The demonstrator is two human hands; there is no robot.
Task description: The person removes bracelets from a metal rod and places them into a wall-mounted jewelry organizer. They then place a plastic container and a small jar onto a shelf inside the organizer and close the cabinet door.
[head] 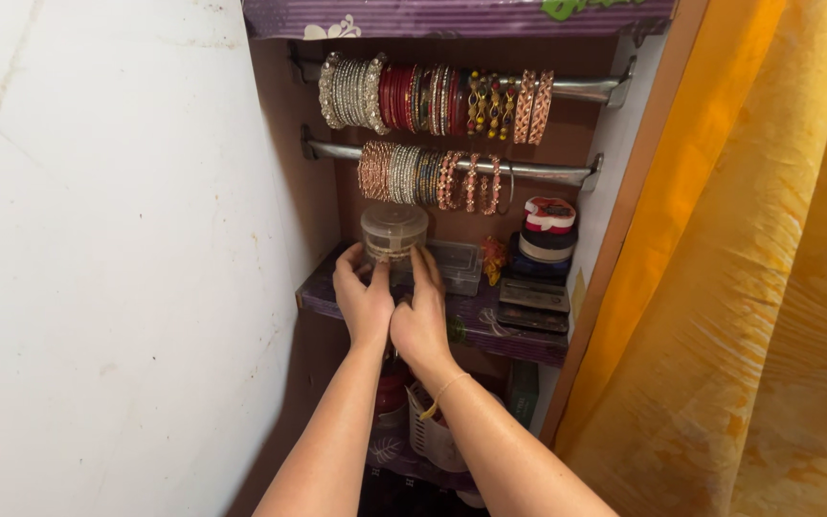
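Fingers (375, 273) of both hands grasp the round clear plastic container (393, 233) on the shelf (490, 330).

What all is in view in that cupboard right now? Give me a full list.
Clear round container: one, see-through with lid, on the purple-lined shelf, between both hands.
Clear flat box: one, just right of the container.
Upper rod: one, metal, carrying silver, red, gold and pink bangles.
Lower rod: one, metal, carrying rose-gold and silver bangles.
Stack of small cases: several, dark below, red and white on top, right end of the shelf.
White basket: one, lower shelf, partly hidden by the forearms.
Yellow curtain: one, right side.
White wall: left side.
Left hand: on the container's left side.
Right hand: fingers on the container's front, thin bracelet at the wrist.
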